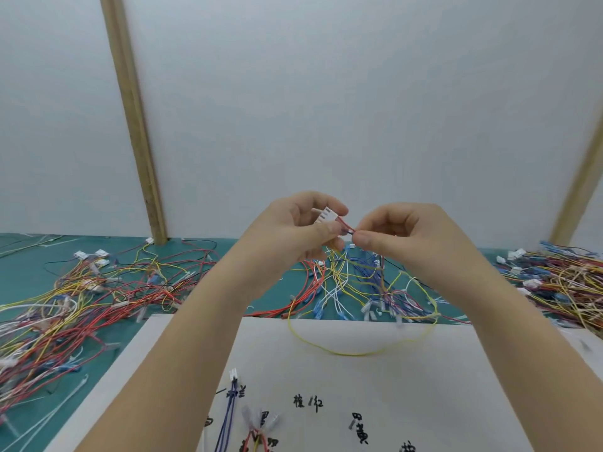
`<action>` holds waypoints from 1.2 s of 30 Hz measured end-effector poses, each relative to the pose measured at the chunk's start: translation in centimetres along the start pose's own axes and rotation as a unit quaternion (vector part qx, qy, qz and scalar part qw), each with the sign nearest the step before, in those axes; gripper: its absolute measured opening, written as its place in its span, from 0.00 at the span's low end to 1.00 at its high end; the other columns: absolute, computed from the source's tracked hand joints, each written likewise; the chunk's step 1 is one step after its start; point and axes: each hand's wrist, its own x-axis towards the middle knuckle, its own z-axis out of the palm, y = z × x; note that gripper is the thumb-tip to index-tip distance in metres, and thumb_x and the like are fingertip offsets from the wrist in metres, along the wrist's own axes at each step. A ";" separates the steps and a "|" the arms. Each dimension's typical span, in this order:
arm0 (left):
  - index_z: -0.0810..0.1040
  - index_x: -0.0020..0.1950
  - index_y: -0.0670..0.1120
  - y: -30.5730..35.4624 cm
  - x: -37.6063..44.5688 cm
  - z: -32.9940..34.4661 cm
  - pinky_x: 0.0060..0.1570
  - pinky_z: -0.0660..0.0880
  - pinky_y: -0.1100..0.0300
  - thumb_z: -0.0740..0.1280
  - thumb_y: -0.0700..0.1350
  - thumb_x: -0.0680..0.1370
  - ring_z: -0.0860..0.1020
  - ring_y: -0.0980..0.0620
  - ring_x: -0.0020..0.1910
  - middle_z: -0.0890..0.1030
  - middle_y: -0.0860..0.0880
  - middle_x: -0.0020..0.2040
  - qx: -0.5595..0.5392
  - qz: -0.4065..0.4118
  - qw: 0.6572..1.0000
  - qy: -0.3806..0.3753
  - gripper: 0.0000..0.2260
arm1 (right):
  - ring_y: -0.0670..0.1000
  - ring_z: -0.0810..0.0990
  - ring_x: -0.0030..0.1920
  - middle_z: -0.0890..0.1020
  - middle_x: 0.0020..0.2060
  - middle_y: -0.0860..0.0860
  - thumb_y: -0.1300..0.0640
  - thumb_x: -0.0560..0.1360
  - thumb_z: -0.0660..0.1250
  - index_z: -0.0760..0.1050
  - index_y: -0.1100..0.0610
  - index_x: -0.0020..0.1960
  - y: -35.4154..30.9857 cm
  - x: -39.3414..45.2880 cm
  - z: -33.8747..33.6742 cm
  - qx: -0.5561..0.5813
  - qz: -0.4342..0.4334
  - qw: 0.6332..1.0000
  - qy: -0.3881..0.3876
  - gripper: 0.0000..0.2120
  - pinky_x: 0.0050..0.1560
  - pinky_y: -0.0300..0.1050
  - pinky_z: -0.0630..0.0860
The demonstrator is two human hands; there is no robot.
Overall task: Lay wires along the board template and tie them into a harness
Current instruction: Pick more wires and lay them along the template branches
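Red, yellow and blue wires lie in a tangled heap (75, 298) on the green mat (29, 256) at far left. Toward the middle, the left hand (293, 233) is raised above the table, pinching a white connector (326, 216) between thumb and fingers. Just to its right, the right hand (404, 236) pinches the red wire (347, 226) running out of that connector. Loose wires (355, 282) hang below both hands onto the white board template (424, 370). Another wire pile (561, 282) lies at far right.
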 end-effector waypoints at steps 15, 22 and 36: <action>0.76 0.32 0.51 1.3 -0.7 -1.6 0.22 0.62 0.69 0.67 0.44 0.74 0.64 0.59 0.19 0.68 0.55 0.19 0.229 -0.050 0.972 0.010 0.11 | 0.39 0.69 0.27 0.74 0.25 0.45 0.58 0.69 0.71 0.75 0.48 0.32 2.2 0.4 -1.9 -0.283 -0.015 0.958 -0.048 0.10 0.32 0.29 0.66; 0.71 0.36 0.46 2.2 -1.6 -5.9 0.18 0.60 0.71 0.62 0.43 0.78 0.58 0.60 0.18 0.63 0.55 0.18 0.125 -0.037 0.973 0.189 0.11 | 0.53 0.73 0.35 0.74 0.30 0.46 0.57 0.73 0.68 0.74 0.52 0.38 7.5 0.1 -8.0 -0.402 0.094 0.887 0.206 0.06 0.37 0.45 0.66; 0.75 0.36 0.45 0.7 -1.0 -5.5 0.19 0.60 0.69 0.65 0.48 0.76 0.63 0.55 0.19 0.74 0.50 0.24 0.230 -0.092 0.958 0.142 0.11 | 0.48 0.70 0.23 0.74 0.23 0.51 0.48 0.73 0.68 0.79 0.58 0.29 7.7 -1.2 -9.2 -0.398 0.364 0.842 0.002 0.18 0.25 0.38 0.63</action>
